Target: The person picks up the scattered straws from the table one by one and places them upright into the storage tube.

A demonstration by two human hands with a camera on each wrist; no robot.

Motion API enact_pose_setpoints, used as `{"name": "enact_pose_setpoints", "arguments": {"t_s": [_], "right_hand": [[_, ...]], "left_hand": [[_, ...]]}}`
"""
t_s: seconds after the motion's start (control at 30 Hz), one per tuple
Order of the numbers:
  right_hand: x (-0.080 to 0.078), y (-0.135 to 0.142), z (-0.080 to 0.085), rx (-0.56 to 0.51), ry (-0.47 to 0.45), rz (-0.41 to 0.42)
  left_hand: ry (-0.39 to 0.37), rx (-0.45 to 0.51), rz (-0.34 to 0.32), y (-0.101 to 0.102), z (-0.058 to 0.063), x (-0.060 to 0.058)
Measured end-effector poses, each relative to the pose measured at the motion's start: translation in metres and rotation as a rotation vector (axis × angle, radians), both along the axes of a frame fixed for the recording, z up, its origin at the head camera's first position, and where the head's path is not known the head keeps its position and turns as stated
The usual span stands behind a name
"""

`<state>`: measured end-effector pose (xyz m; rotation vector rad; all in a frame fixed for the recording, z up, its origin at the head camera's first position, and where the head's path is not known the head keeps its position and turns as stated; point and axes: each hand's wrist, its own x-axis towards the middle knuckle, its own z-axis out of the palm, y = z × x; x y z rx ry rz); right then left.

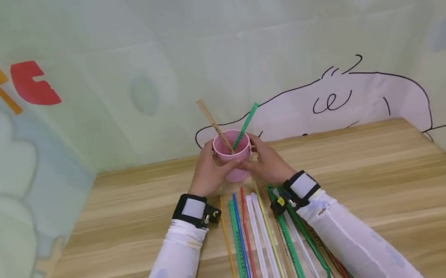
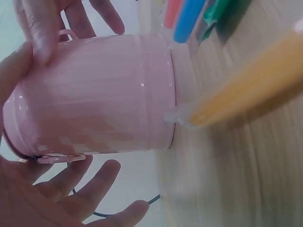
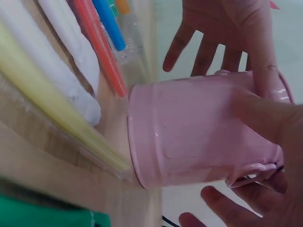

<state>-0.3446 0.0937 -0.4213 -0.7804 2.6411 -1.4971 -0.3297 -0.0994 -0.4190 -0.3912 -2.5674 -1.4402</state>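
Observation:
A small pink bucket (image 1: 235, 174) stands upright at the far part of the table, held between both hands. My left hand (image 1: 207, 171) grips its left side, and my right hand (image 1: 269, 162) grips the right. Both thumbs lie across the front near the rim, while the other fingers reach round the sides by the handle lugs. Inside the bucket lean a brown wrapped straw (image 1: 213, 122) and a green wrapped straw (image 1: 249, 121), crossing low down. In the left wrist view the bucket's base (image 2: 163, 90) is at the tabletop, with the tip of an orange straw (image 2: 246, 85) close in front.
Several straws lie side by side on the wooden table (image 1: 133, 224) between the forearms, among them a blue straw (image 1: 242, 243), a red straw (image 1: 249, 242), a white wrapped straw (image 1: 258, 246) and a yellow straw (image 1: 269, 235). Some pass under the right forearm. A printed cloth wall (image 1: 147, 65) rises behind.

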Motion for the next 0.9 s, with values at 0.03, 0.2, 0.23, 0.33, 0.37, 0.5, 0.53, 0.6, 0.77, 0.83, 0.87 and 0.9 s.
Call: {"name": "enact_pose_setpoints", "arguments": {"t_s": [0.03,0.2,0.23,0.33,0.37,0.5,0.53,0.6,0.77,0.83,0.87,0.9], "right_hand": [[0.000,0.003,0.001,0.007,-0.006,0.004],[0.005,0.029,0.013,0.065,-0.007,-0.024],[0.007,0.036,0.017,0.073,-0.009,-0.039],[0.015,0.059,0.025,0.109,-0.002,-0.075],[0.018,0.068,0.028,0.124,-0.001,-0.081],[0.034,0.102,0.031,0.215,0.013,-0.106],[0.039,0.109,0.031,0.244,0.010,-0.115],[0.046,0.122,0.028,0.308,0.008,-0.133],[0.063,0.143,0.023,0.458,-0.024,-0.161],[0.069,0.149,0.021,0.519,-0.030,-0.178],[0.071,0.151,0.020,0.549,-0.032,-0.183],[0.074,0.153,0.019,0.577,-0.030,-0.190]], "left_hand": [[0.000,0.003,0.000,0.002,0.000,-0.001],[-0.002,0.014,-0.016,0.013,-0.003,-0.006],[-0.003,0.017,-0.019,0.015,-0.003,-0.007],[-0.002,0.022,-0.018,0.021,-0.005,-0.010],[-0.001,0.018,-0.016,0.023,-0.005,-0.011],[-0.005,-0.001,-0.011,0.030,-0.006,-0.015],[-0.004,-0.004,-0.014,0.031,-0.006,-0.016],[-0.001,-0.001,-0.020,0.033,-0.005,-0.018],[0.007,0.004,-0.021,0.035,-0.004,-0.023],[0.001,0.003,-0.017,0.037,-0.004,-0.024],[-0.004,0.005,-0.017,0.037,-0.004,-0.025],[-0.007,0.006,-0.015,0.038,-0.004,-0.025]]}}
